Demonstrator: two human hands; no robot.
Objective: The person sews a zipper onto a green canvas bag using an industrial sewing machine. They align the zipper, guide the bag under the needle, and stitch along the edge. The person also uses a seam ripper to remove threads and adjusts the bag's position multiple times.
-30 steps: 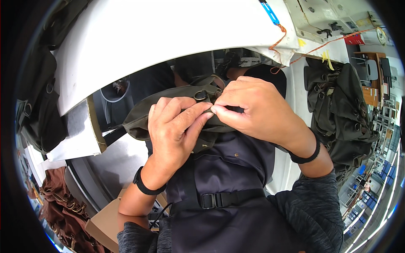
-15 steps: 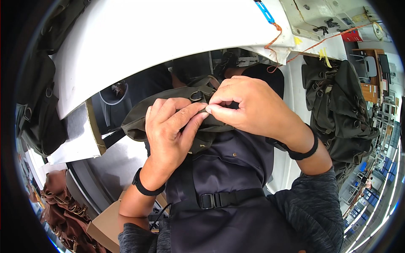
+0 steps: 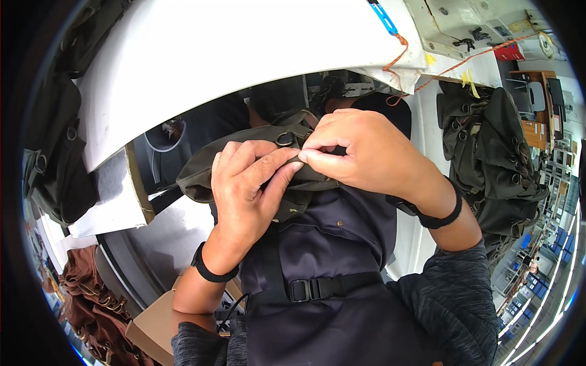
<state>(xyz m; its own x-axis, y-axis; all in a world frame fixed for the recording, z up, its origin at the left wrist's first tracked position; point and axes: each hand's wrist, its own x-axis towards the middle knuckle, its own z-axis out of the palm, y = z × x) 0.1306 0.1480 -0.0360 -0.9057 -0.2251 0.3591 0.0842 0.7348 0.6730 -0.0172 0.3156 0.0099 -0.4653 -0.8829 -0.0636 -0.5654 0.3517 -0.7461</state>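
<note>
A dark olive fabric bag [image 3: 210, 160] with a metal D-ring [image 3: 284, 139] rests across my lap, below the table edge. My left hand [image 3: 244, 180] pinches the bag's edge between thumb and index finger, just under the D-ring. My right hand [image 3: 360, 146] meets it there, its thumb and index finger pressed together at the same spot. Whatever lies between the right fingertips is too small to make out. Both hands cover much of the bag's middle.
Ahead is a white tabletop [image 3: 244, 49]. A blue tool [image 3: 384, 18] tied to an orange cord [image 3: 400, 55] lies at its far right. Olive bags hang at right [image 3: 488, 158] and left [image 3: 55, 152]. Brown bags [image 3: 91, 305] and a cardboard box [image 3: 151, 326] sit lower left.
</note>
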